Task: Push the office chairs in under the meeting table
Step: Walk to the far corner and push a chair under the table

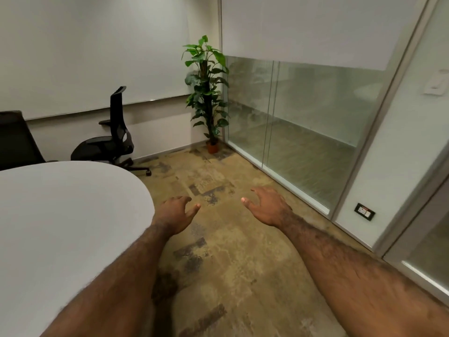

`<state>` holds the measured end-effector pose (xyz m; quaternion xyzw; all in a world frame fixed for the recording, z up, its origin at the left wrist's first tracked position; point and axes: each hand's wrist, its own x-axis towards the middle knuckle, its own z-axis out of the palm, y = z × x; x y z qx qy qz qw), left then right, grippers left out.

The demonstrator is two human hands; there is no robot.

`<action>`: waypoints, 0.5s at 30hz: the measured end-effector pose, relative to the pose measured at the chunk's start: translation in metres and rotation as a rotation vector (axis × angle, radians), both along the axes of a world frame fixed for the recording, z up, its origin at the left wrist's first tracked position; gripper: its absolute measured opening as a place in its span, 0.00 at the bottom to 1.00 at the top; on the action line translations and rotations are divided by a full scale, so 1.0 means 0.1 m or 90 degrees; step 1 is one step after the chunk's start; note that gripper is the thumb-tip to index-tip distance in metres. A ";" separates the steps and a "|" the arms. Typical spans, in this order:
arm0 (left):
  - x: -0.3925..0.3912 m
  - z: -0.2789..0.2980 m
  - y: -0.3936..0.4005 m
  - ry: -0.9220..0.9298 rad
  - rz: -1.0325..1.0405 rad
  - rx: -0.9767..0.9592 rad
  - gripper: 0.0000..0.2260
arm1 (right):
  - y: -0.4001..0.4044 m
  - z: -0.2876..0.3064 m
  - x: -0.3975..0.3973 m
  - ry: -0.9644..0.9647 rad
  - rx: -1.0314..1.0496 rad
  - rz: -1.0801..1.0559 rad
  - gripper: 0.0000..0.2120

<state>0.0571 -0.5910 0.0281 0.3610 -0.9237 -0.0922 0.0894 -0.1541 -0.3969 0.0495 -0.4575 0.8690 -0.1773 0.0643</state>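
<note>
We find no text that we can read here. The wall socket plate (364,211) carries a small red and white sticker, perhaps a label, but it is too small to read.

A potted plant (206,93) stands in the corner beside the glass partition (291,122).

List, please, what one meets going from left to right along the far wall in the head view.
Dark chair at the frame's edge → black office chair → potted plant → glass partition.
</note>
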 end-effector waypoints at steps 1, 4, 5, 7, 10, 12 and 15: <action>-0.13 -0.01 -0.05 -0.006 0.010 -0.002 0.28 | -0.08 -0.01 -0.15 -0.003 0.001 0.005 0.33; -0.53 -0.03 -0.22 -0.029 0.035 0.007 0.29 | -0.33 0.00 -0.62 -0.010 0.008 0.032 0.34; -0.68 -0.02 -0.28 -0.031 0.044 0.007 0.29 | -0.44 0.01 -0.79 -0.011 0.011 0.041 0.33; -0.91 0.01 -0.40 -0.035 0.050 0.009 0.29 | -0.63 0.02 -1.08 -0.015 0.013 0.052 0.33; -1.15 0.02 -0.58 -0.046 0.065 0.016 0.28 | -0.88 -0.02 -1.36 -0.027 0.013 0.067 0.33; -1.31 0.03 -0.75 -0.044 0.086 0.008 0.28 | -1.07 -0.06 -1.54 -0.034 0.005 0.074 0.33; -1.54 0.06 -1.03 -0.044 0.101 -0.005 0.28 | -1.39 -0.08 -1.80 -0.031 -0.004 0.088 0.34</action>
